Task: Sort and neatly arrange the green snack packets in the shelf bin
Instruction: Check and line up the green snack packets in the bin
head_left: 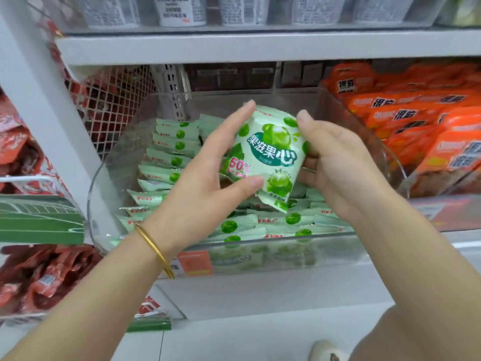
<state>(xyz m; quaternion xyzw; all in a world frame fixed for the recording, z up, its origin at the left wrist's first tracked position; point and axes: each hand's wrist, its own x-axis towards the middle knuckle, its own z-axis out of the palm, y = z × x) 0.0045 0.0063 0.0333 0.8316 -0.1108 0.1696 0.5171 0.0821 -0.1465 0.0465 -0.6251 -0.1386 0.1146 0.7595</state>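
A clear plastic bin (286, 254) on the white shelf holds several green snack packets. One row of packets (166, 157) stands on edge along the bin's left side, and others (281, 222) lie flat near the front. Above the bin's middle I hold up a stack of green packets (273, 152), its printed face toward me. My left hand (208, 178) grips its left side with thumb below and fingers up the edge. My right hand (330, 157) grips its right side, thumb on top.
An adjoining bin of orange packets (421, 131) sits to the right. Red packets (39, 277) fill wire baskets at the left, behind a white upright post (52, 121). A shelf board (234, 48) with white cups runs above. An orange price tag (194, 261) is on the bin front.
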